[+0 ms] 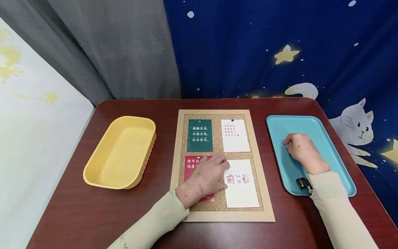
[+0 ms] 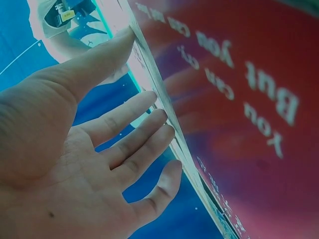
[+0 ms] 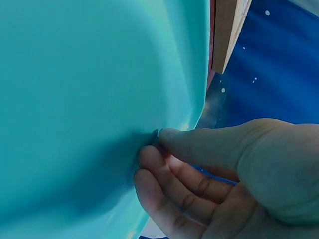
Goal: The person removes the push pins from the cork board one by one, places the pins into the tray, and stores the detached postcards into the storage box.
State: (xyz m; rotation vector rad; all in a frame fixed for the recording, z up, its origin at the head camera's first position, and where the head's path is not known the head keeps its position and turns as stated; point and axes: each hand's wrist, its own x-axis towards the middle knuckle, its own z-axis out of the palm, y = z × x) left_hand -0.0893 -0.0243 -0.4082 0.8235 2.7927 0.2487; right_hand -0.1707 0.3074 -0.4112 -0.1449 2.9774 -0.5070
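Observation:
My left hand (image 1: 203, 176) lies over the cork board (image 1: 219, 183), fingers spread, thumb and fingertips at the left edge of a white card (image 1: 244, 193) with large lettering. Under that hand is a red card (image 1: 190, 169), partly covered; in the left wrist view the red card (image 2: 259, 164) fills the right side, beside the outstretched fingers. My right hand (image 1: 300, 148) is down in the blue tray (image 1: 280, 128), thumb and fingers brought together. Between those fingertips, in the right wrist view, a small dark tack (image 3: 157, 133) shows, mostly hidden.
A green card (image 1: 200, 141) and another white card (image 1: 236, 141) hang on the upper board, each with a dark tack at its top. At the left stands a yellow basket (image 1: 149, 148). Curtains (image 1: 233, 52) rise behind the table (image 1: 62, 207).

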